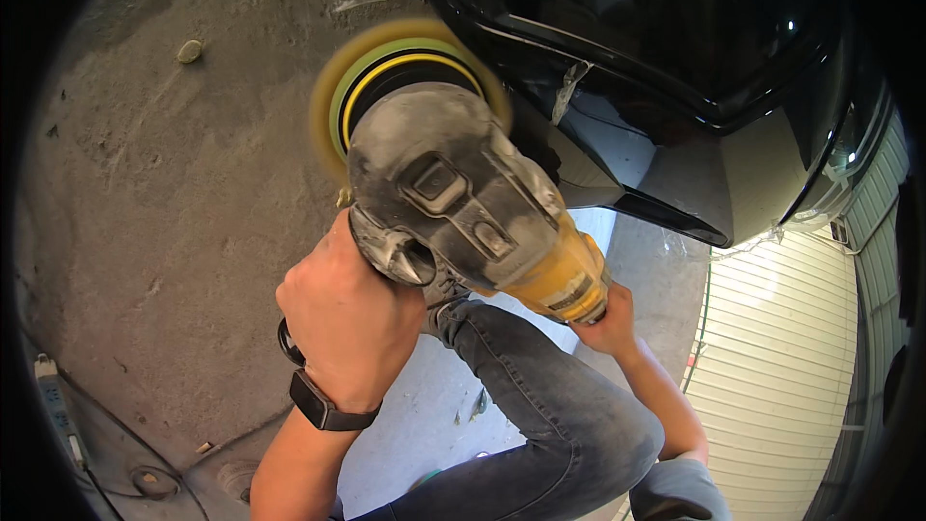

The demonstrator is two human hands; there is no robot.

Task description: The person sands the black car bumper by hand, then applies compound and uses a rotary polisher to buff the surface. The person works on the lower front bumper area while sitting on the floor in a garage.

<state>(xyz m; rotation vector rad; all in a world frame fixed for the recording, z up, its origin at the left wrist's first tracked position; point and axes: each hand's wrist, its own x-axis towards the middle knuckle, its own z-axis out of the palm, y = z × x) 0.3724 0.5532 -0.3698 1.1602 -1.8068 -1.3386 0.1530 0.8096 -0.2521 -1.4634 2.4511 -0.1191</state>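
Observation:
Both of my hands hold a yellow and black power polisher, whose housing is covered with dust. My left hand, with a dark watch at the wrist, is closed around the side of its front end. At the rear end of the yellow body is my right hand, its fingers partly hidden behind the tool. A round foam polishing pad on a backing plate with a yellow ring sits at the tool's head; its outer edge is blurred. Beside the pad is the lower corner of a glossy black car bumper; whether they touch cannot be told.
A power strip and dark cables lie on the concrete floor at the lower left. Clear tape or film hangs from the bumper. My bent knee is below the tool. A ribbed light wall or door stands at right.

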